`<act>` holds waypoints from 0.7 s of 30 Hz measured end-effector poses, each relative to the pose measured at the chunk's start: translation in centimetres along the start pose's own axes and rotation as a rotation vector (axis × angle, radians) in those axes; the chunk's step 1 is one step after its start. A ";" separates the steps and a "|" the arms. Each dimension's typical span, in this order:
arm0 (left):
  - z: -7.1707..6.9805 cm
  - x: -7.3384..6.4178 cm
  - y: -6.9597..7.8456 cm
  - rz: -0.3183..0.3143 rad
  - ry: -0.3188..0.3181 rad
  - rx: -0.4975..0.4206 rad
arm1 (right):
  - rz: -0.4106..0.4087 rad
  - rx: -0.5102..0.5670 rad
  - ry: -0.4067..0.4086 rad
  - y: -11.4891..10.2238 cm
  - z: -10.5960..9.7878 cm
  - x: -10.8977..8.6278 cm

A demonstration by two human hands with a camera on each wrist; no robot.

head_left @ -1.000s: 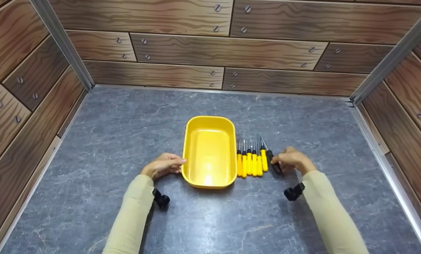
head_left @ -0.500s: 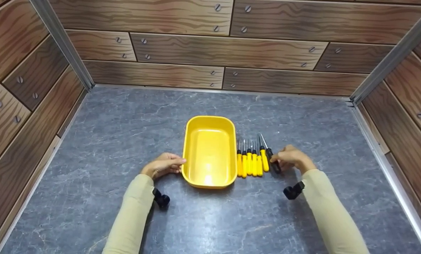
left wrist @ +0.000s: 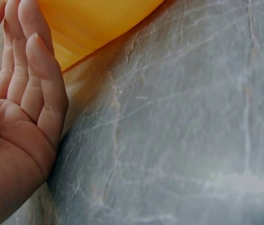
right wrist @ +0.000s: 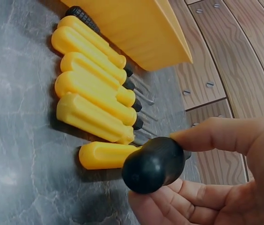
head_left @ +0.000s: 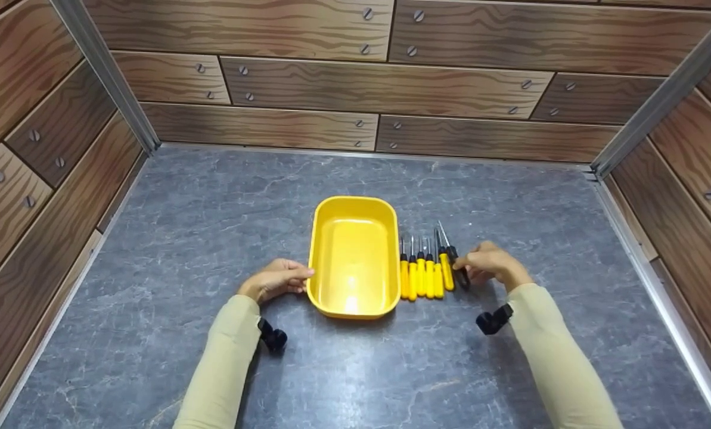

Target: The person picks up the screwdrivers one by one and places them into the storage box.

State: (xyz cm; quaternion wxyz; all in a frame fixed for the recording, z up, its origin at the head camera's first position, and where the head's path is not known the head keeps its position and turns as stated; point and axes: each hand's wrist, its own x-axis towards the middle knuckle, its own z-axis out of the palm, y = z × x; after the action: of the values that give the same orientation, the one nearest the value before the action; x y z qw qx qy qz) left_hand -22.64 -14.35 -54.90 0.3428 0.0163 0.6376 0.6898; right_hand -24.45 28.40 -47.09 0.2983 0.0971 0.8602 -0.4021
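Observation:
A yellow plastic bin stands upright on the grey marbled surface. At its near left side my left hand pinches the rim, thumb on top. In the left wrist view, the fingers of that hand lie against the bin's outer wall. My right hand pinches the black handle of a screwdriver between thumb and fingers. The right wrist view shows the rounded end of this black screwdriver toward the camera. Just left of it lie several yellow-handled screwdrivers in a row, shafts pointing away.
Beside the bin wall in the right wrist view lies a black textured handle. Wood-patterned panels with metal corner posts enclose the back and both sides. Each wrist bears a black camera mount, the right mount included.
My right hand has shifted slightly forward and left, and the black screwdriver has moved with it toward the yellow row. The left hand and the bin stay where they were.

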 end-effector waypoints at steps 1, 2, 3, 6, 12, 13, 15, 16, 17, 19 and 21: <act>0.0 0.0 0.0 0.001 -0.001 -0.001 | 0.005 0.009 0.003 -0.1 0.0 0.0; 0.0 0.0 0.0 0.001 -0.002 -0.003 | 0.006 0.015 0.002 -0.1 0.0 0.0; 0.0 0.1 0.0 0.002 -0.004 -0.003 | 0.007 0.023 0.001 -0.2 0.0 0.0; -0.1 0.0 0.0 0.000 -0.001 -0.002 | 0.006 0.042 -0.003 -0.5 0.1 0.0; 0.0 0.0 0.0 -0.002 0.008 0.002 | -0.002 0.118 -0.023 -0.9 0.6 0.0; 0.0 0.0 0.0 -0.001 0.004 0.002 | -0.002 0.127 -0.029 -0.9 0.7 0.0; 0.0 0.0 0.0 -0.003 0.000 -0.002 | -0.005 0.132 -0.046 -1.1 0.8 -0.1; 0.0 0.0 0.0 -0.005 -0.002 -0.004 | -0.007 0.132 -0.053 -1.2 0.8 -0.1; 0.0 0.0 0.0 -0.006 -0.004 -0.005 | -0.004 0.131 -0.056 -1.3 0.9 -0.1; 0.0 0.0 0.0 -0.009 -0.005 -0.006 | 0.001 0.127 -0.061 -1.4 0.9 -0.1; -0.1 0.0 0.0 -0.010 -0.003 -0.002 | 0.000 0.123 -0.057 -1.6 1.0 -0.1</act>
State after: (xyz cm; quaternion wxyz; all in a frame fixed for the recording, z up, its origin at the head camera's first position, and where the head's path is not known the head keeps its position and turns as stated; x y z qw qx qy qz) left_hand -22.67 -14.41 -54.86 0.3473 0.0138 0.6362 0.6888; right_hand -24.61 26.62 -46.46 0.3160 0.1039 0.8251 -0.4567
